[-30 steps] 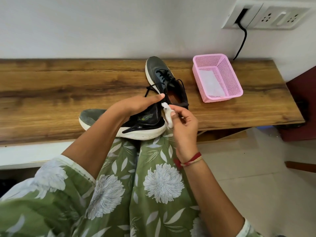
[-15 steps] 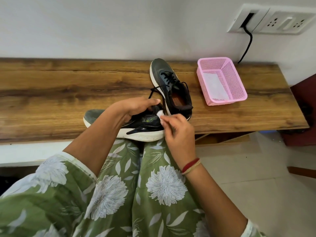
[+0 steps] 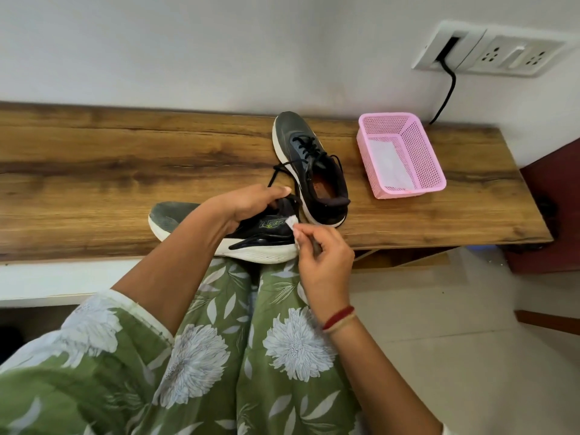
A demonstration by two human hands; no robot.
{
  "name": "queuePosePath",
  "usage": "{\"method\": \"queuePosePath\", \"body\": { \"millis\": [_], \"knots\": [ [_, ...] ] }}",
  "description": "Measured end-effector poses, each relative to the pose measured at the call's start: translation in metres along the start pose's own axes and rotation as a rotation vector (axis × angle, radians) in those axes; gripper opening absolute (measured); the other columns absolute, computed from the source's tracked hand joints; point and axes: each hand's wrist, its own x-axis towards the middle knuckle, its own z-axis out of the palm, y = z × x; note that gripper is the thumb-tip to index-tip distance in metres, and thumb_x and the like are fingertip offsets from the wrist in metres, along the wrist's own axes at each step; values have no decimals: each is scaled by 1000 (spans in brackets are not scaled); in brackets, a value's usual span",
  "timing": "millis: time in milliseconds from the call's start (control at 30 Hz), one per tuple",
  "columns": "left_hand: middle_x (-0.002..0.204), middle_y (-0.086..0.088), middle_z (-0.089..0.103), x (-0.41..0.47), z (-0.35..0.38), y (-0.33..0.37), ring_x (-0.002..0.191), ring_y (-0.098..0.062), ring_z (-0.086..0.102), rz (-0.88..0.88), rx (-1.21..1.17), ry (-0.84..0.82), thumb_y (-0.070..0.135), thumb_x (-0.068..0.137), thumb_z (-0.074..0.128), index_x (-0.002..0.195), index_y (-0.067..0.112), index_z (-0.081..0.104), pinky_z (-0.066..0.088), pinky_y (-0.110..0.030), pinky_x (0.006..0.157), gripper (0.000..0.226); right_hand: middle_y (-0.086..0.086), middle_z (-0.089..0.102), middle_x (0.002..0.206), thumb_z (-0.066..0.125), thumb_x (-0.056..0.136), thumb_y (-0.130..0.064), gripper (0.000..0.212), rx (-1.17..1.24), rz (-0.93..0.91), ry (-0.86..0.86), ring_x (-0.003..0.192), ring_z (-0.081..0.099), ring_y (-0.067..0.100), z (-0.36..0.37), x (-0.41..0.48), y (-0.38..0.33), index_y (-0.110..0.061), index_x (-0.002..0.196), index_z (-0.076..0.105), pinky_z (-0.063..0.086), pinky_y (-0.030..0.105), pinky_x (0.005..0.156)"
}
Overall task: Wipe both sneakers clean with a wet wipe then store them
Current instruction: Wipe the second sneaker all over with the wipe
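Wooden bench (image 3: 94, 171) against a white wall serves as the work surface. One sneaker (image 3: 219, 237) lies on its side at the bench's front edge, gripped at the collar by the closed fingers of the left hand (image 3: 248, 204). A small folded wet wipe (image 3: 292, 221) is pinched between the fingertips of the right hand (image 3: 326, 259) and pressed against the heel. A second sneaker (image 3: 310, 167) stands just beyond both hands. Risk: the held sneaker overhangs the edge and could be pushed off by hard wiping; the loose lace just above the left fingers could snag. Count: two sneakers, one wipe in hand, one pink basket (image 3: 430, 158) well beyond the right fingers, with something white inside.
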Motion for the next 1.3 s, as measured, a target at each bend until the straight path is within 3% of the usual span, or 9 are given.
{"method": "queuePosePath", "body": {
  "millis": [133, 300, 700, 767, 900, 967, 1100, 1200, 1300],
  "knots": [
    [93, -6, 59, -5, 0, 0, 88, -21, 51, 30, -48, -1, 52, 89, 48, 86, 16, 62, 39, -36, 86, 39, 1, 60, 87, 58, 88, -7, 17, -79, -69, -25, 77, 56, 12, 14, 37, -17, -11, 98, 71, 45, 24, 70],
    [102, -8, 60, -3, 1, -1, 94, -22, 56, 2, -30, 5, 49, 95, 44, 113, 7, 60, 43, -37, 93, 49, -5, 57, 93, 57, 90, -8, 18, -46, 43, -33, 86, 56, 7, 0, -3, -6, -12, 103, 69, 44, 17, 78],
    [109, -10, 61, -9, -2, -3, 103, -27, 56, 5, -59, -3, 50, 94, 44, 110, 9, 61, 41, -43, 100, 47, -5, 56, 89, 58, 89, -7, 20, -77, -2, -206, 81, 54, 5, -10, 3, -5, -15, 105, 69, 47, 16, 75],
    [111, -11, 61, -5, -1, -3, 104, -27, 57, -28, -59, 8, 52, 93, 45, 110, 11, 61, 42, -43, 100, 47, -7, 62, 94, 60, 86, -4, 20, 182, 211, -171, 84, 58, 0, -28, 1, 3, -18, 98, 69, 49, 13, 73],
    [104, -7, 59, -5, 1, -1, 97, -23, 56, -48, -80, 20, 49, 95, 44, 94, 19, 59, 44, -40, 96, 34, 14, 61, 111, 49, 92, 0, 23, 1176, 865, 271, 78, 60, 13, -54, 36, 14, -4, 112, 60, 52, 16, 56],
    [104, -5, 58, -6, 2, 1, 101, -24, 55, -42, -69, 21, 49, 95, 44, 97, 20, 59, 43, -41, 99, 34, 18, 58, 115, 47, 93, -1, 25, 1210, 912, 198, 74, 59, 14, -52, 43, 10, -3, 116, 57, 52, 16, 55],
    [98, -4, 59, -9, 3, 5, 92, -21, 56, -41, -76, 14, 47, 96, 43, 97, 17, 60, 43, -37, 92, 34, 7, 66, 103, 56, 90, -3, 19, 622, 509, -69, 85, 62, 12, -19, 39, -6, -13, 102, 67, 52, 22, 71],
    [93, -5, 59, -9, 3, 8, 86, -19, 54, -31, -56, 11, 46, 96, 42, 87, 19, 60, 41, -36, 87, 33, 2, 61, 98, 54, 91, -8, 21, 65, -11, -62, 87, 56, 7, 3, 31, -6, -12, 107, 68, 47, 22, 80],
    [93, -6, 58, -10, -1, 10, 89, -20, 54, -69, -29, -8, 49, 95, 44, 84, 16, 59, 40, -37, 89, 38, 6, 57, 93, 48, 92, -10, 26, -172, -257, -60, 84, 54, 16, 12, 16, -3, -5, 110, 65, 46, 25, 74]
  ]
}}
